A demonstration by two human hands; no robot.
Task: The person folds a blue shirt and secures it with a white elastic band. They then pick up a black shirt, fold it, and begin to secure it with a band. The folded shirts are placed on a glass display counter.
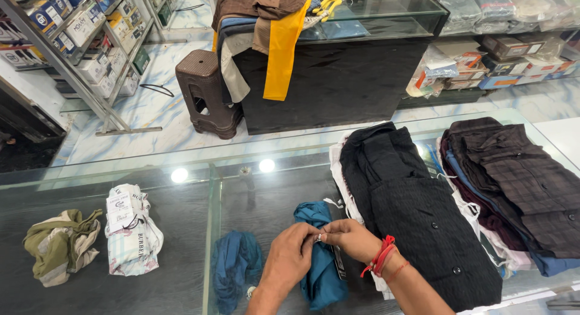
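Observation:
My left hand (289,257) and my right hand (349,237) meet over a rolled teal cloth (320,273) on the glass counter (181,170). Both sets of fingertips pinch a small light piece, likely a tag string, from which a dark tag (339,262) hangs. Red threads (380,256) circle my right wrist. A darker blue bundle (235,273) lies just left of my left hand. A folded black shirt (417,212) lies right of my right hand.
A stack of dark checked shirts (519,182) sits at the right. A white printed bundle (132,230) and an olive bundle (60,245) lie at the left. Behind the counter stand a brown plastic stool (205,91), a dark display case with draped clothes (338,73) and shelves of boxes (78,37).

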